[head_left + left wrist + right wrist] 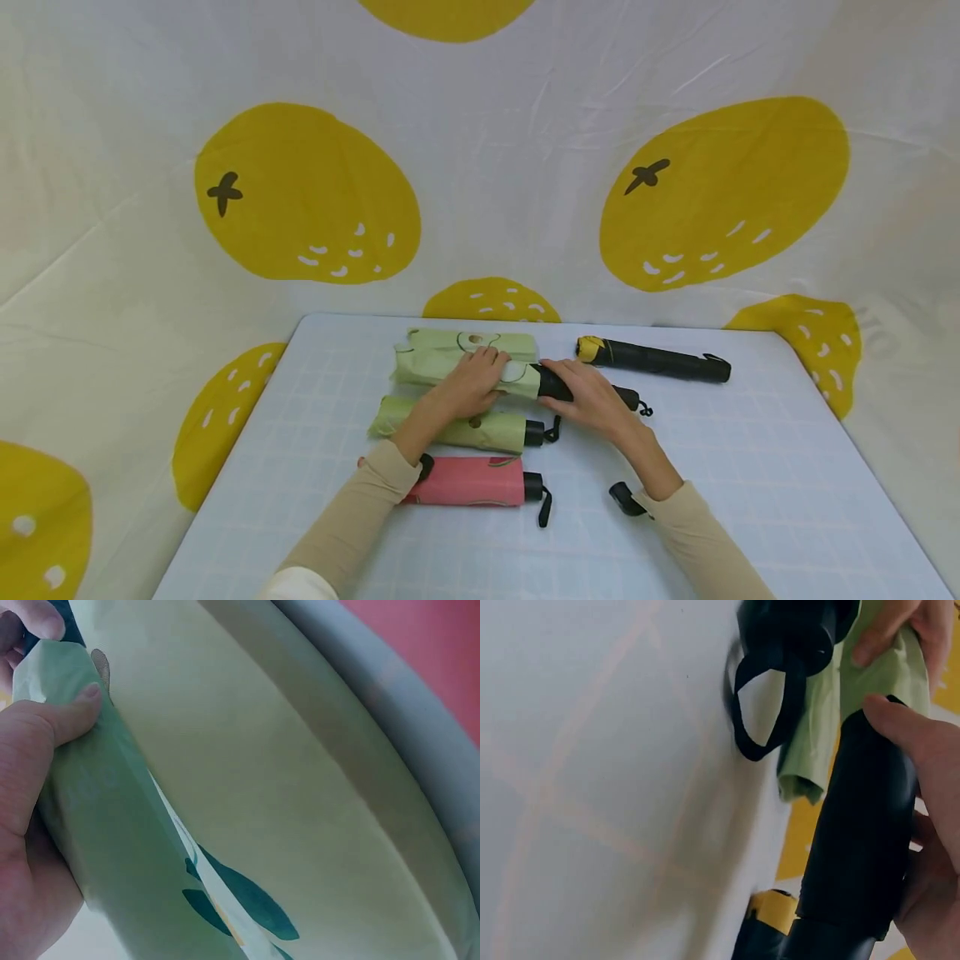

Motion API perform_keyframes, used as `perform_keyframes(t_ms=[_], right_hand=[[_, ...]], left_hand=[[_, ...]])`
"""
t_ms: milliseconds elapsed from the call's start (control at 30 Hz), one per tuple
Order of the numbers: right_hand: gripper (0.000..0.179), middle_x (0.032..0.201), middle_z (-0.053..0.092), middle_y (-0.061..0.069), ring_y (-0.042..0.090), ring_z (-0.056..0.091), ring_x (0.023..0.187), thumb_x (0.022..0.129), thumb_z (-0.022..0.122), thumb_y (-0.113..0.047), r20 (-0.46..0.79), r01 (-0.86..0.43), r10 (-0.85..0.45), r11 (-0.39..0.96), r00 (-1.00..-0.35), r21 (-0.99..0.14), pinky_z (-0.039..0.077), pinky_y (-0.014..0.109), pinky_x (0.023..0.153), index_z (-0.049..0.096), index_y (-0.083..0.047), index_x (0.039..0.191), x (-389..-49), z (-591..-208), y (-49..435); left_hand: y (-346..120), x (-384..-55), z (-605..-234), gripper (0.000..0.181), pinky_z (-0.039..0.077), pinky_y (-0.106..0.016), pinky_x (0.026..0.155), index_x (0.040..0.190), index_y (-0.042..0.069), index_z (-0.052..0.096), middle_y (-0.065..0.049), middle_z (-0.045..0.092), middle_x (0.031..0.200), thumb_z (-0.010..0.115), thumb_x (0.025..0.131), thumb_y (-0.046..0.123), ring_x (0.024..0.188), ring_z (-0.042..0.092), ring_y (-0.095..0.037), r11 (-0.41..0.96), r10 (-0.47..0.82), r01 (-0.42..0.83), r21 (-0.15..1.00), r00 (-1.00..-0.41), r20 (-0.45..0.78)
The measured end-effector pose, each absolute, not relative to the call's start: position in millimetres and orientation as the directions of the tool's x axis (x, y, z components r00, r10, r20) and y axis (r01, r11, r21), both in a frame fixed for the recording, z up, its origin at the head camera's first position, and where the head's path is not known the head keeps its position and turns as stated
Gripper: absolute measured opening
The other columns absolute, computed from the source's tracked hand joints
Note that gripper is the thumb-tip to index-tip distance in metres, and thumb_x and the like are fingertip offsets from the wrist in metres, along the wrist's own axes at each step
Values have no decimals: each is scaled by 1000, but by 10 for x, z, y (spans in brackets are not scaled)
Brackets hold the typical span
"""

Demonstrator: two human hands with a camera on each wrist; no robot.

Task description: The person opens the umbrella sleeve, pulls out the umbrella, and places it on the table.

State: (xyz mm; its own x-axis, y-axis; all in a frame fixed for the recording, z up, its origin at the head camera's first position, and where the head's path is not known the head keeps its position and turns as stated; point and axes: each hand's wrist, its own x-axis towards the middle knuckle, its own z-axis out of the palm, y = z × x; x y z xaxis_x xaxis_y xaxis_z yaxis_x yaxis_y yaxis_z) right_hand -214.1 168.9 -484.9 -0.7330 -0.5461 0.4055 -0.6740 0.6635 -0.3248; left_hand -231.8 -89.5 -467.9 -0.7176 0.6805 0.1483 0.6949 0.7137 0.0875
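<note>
Both hands hold a folding umbrella with a black end (859, 825) that sticks out of a light green sleeve (423, 367). My left hand (476, 383) grips the green sleeve, its thumb lying along the cloth in the left wrist view. Around the black part, near the sleeve's mouth, curls my right hand (588, 396). A small wrist strap (646, 409) dangles from the umbrella's right tip. Just behind lies another light green sleeve (517, 343), its end gaping in the right wrist view. Nearer, under the left forearm, is a green umbrella (495, 432) with a black handle.
A pink umbrella (480, 482) with a black handle and strap lies at the front, partly behind the left sleeve. At the back right rests a black umbrella (660, 360) with a yellow end. The white table (570, 550) meets a fruit-patterned cloth (510, 208) behind.
</note>
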Motion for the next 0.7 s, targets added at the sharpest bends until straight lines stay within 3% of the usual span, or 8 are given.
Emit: perform_keyframes(t_ms=[467, 700], right_hand=[[65, 128, 67, 18, 34, 65, 116, 87, 85, -20, 316, -655, -574, 644, -756, -395, 51, 53, 98, 56, 0, 141, -2157, -4853, 1622], [67, 124, 69, 16, 32, 67, 113, 86, 86, -22, 305, -642, -565, 677, -767, -359, 54, 50, 94, 57, 2, 141, -2135, -4862, 1650]], left_hand=[[-868, -2282, -4690, 47, 50, -47, 90, 127, 2, 51, -16, 57, 115, 74, 96, 29, 105, 56, -33, 705, 695, 709, 26, -698, 173], [-886, -2273, -4682, 50, 48, -49, 96, 133, 5, 52, -16, 59, 122, 76, 96, 29, 112, 58, -33, 725, 677, 688, 35, -721, 149]])
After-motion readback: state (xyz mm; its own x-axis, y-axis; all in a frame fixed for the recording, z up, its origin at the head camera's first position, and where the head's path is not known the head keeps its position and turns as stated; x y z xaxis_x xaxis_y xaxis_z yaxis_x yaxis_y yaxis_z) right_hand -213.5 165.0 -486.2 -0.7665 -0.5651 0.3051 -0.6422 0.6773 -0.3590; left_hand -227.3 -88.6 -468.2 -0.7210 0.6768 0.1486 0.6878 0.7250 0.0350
